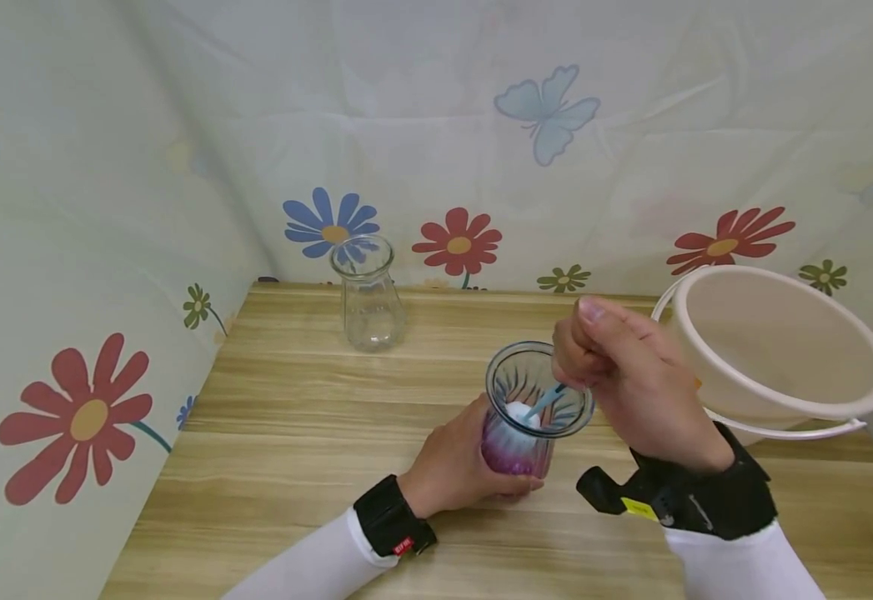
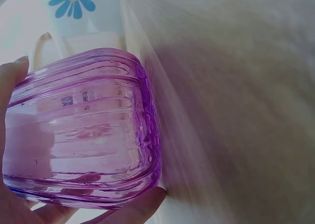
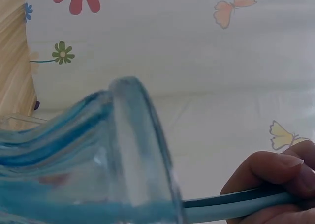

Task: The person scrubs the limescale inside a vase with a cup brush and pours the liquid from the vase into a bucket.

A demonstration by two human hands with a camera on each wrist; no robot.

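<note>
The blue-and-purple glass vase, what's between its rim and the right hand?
A light-blue handle, held by the right hand, shows there in the right wrist view. In the head view, it slants inside the vase to something white.

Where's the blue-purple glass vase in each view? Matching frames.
Head: blue-purple vase right of centre, lower half, left hand around its lower part.
Left wrist: at left, purple base pointing right.
Right wrist: at lower left, blue rim end pointing right.
Shared landmark: flower-print backdrop, in all three.
</note>
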